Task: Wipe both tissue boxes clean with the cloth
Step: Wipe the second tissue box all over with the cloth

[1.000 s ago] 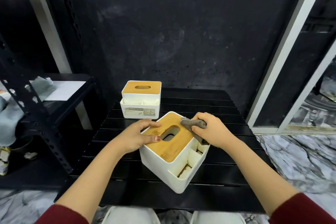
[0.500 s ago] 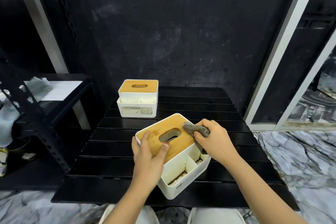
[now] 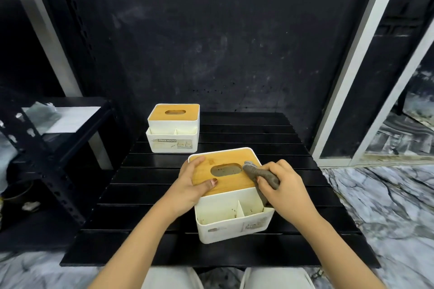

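A white tissue box with a bamboo lid (image 3: pixel 232 218) stands on the black slatted table (image 3: pixel 145 206) right in front of me, its dirty front compartments facing me. My left hand (image 3: pixel 190 185) grips the lid's left edge, thumb on top. My right hand (image 3: pixel 281 185) holds a grey-brown cloth (image 3: pixel 258 172) bunched in its fingers, and the cloth's tip touches the lid just right of the oval slot. A second tissue box (image 3: pixel 173 128), same design, sits at the table's far left, untouched.
A black metal shelf rack (image 3: pixel 47 148) stands to the left with a white sheet on it. A black wall rises behind the table. White door frames (image 3: pixel 347 77) stand to the right over the marble floor (image 3: pixel 375 206).
The near box has been turned so its compartments face me squarely. My left hand shifted from the box's front corner to the lid's left edge. The cloth stays at the lid's right side.
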### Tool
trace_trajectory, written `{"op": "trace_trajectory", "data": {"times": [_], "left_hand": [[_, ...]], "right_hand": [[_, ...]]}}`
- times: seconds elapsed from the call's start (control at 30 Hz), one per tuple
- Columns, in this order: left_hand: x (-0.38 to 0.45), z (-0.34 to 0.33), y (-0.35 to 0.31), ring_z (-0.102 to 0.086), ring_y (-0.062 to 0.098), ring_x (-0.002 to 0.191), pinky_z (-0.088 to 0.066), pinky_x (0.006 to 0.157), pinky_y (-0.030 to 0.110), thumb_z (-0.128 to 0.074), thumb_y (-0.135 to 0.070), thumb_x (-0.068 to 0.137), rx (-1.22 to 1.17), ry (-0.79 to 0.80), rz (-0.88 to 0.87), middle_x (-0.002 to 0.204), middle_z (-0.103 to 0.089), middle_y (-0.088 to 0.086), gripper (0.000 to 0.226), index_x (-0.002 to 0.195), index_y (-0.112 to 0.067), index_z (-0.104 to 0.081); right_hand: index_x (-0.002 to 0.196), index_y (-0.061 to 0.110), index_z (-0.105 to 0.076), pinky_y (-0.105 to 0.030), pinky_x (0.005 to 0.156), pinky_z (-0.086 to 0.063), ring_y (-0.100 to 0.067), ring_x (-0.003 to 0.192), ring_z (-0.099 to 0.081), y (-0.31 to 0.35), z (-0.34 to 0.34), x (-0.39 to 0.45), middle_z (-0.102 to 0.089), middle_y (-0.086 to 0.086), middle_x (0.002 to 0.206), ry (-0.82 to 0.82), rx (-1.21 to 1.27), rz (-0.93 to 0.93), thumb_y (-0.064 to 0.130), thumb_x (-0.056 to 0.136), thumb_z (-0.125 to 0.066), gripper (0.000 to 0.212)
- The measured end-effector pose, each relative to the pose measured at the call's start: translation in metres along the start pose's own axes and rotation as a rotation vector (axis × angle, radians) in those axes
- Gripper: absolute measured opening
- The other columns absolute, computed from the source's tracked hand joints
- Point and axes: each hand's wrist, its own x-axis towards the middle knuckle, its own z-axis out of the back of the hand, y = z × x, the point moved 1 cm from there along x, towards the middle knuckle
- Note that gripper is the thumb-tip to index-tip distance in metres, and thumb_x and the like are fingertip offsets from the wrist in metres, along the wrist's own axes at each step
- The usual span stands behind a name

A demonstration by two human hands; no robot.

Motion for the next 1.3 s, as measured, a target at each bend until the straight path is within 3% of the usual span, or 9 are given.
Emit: {"op": "trace_trajectory", "data": {"times": [0.27,0.4,0.6,0.8,0.93,1.13,1.3], "left_hand": [[0.012,0.004,0.002,-0.04,0.015,0.127,-0.039,0.106,0.033,-0.066,-0.026,0.086,-0.022,0.082,0.008,0.148,-0.026,-0.006,0.066,0.14,-0.036,-0.031],[0.013,0.003,0.003,-0.04,0.012,0.124,-0.039,0.099,0.025,-0.065,-0.027,0.087,-0.011,0.072,-0.004,0.146,-0.028,-0.007,0.065,0.141,-0.036,-0.03],[0.013,0.003,0.004,-0.04,0.013,0.124,-0.039,0.097,0.026,-0.064,-0.029,0.087,0.007,0.06,0.001,0.147,-0.028,-0.007,0.065,0.141,-0.038,-0.03],[0.013,0.001,0.003,-0.041,0.013,0.121,-0.04,0.092,0.023,-0.063,-0.029,0.088,0.021,0.055,0.0,0.146,-0.028,-0.007,0.063,0.14,-0.039,-0.03],[0.013,0.002,0.003,-0.041,0.015,0.124,-0.04,0.094,0.026,-0.063,-0.031,0.087,0.024,0.055,0.006,0.145,-0.03,-0.006,0.062,0.139,-0.04,-0.031],[0.013,0.001,0.003,-0.043,0.014,0.122,-0.04,0.095,0.027,-0.064,-0.03,0.087,0.013,0.049,-0.003,0.143,-0.033,-0.005,0.059,0.136,-0.041,-0.033],[0.013,0.001,0.003,-0.042,0.015,0.123,-0.041,0.1,0.03,-0.064,-0.031,0.086,0.03,0.041,0.011,0.144,-0.032,-0.005,0.061,0.138,-0.041,-0.032]], "right_hand": [[0.092,0.026,-0.064,-0.017,0.064,-0.046,-0.011,0.075,-0.053,-0.005,-0.001,-0.002,-0.047,0.002,0.088,-0.012,0.049,-0.001,0.017,0.086,-0.059,0.012],[0.093,0.026,-0.064,-0.015,0.065,-0.045,-0.009,0.075,-0.053,-0.007,-0.003,-0.004,-0.045,0.003,0.088,-0.032,0.062,-0.008,0.018,0.086,-0.059,0.012],[0.101,0.027,-0.064,-0.018,0.068,-0.047,-0.008,0.078,-0.053,-0.007,0.001,-0.006,-0.048,0.004,0.09,-0.019,0.038,0.043,0.02,0.087,-0.058,0.016],[0.1,0.031,-0.067,-0.012,0.073,-0.044,-0.003,0.085,-0.055,-0.017,0.012,-0.013,-0.055,0.01,0.093,-0.104,0.071,0.09,0.016,0.085,-0.06,0.022],[0.101,0.027,-0.067,-0.018,0.075,-0.042,-0.008,0.087,-0.056,-0.043,0.017,-0.023,-0.055,0.007,0.092,-0.184,0.006,-0.001,0.014,0.084,-0.061,0.022],[0.106,0.028,-0.067,-0.029,0.074,-0.043,-0.017,0.09,-0.048,-0.088,0.005,-0.043,-0.057,0.003,0.099,-0.092,-0.239,-0.11,0.019,0.085,-0.061,0.024],[0.104,0.028,-0.066,-0.035,0.071,-0.044,-0.024,0.093,-0.055,-0.096,-0.002,-0.047,-0.062,0.002,0.102,-0.099,-0.384,-0.104,0.024,0.082,-0.064,0.022]]}}
